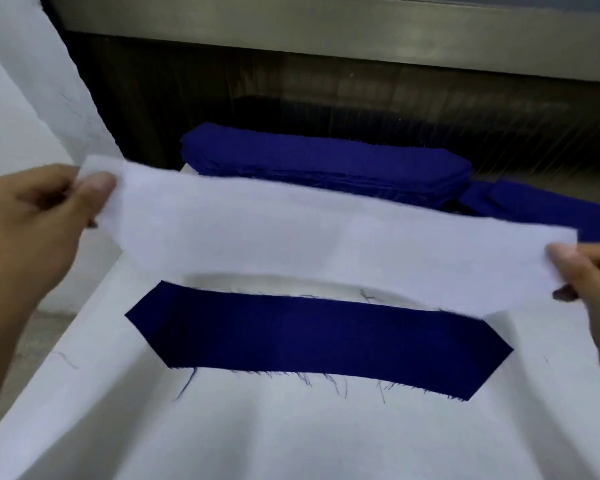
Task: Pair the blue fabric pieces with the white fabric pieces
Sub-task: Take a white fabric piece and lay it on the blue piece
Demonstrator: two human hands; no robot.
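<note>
White cloth (291, 441) covers the table, with a blue fabric piece (319, 336) flat on it. Just above, the left hand (28, 233) and right hand (596, 299) each pinch one end of a white fabric piece (309, 237) — thin, limp, light — probably best kept taut by its ends.

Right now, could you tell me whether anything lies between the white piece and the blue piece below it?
Nothing visible: the white piece, pinched at its ends, hangs above the bare blue piece.
</note>
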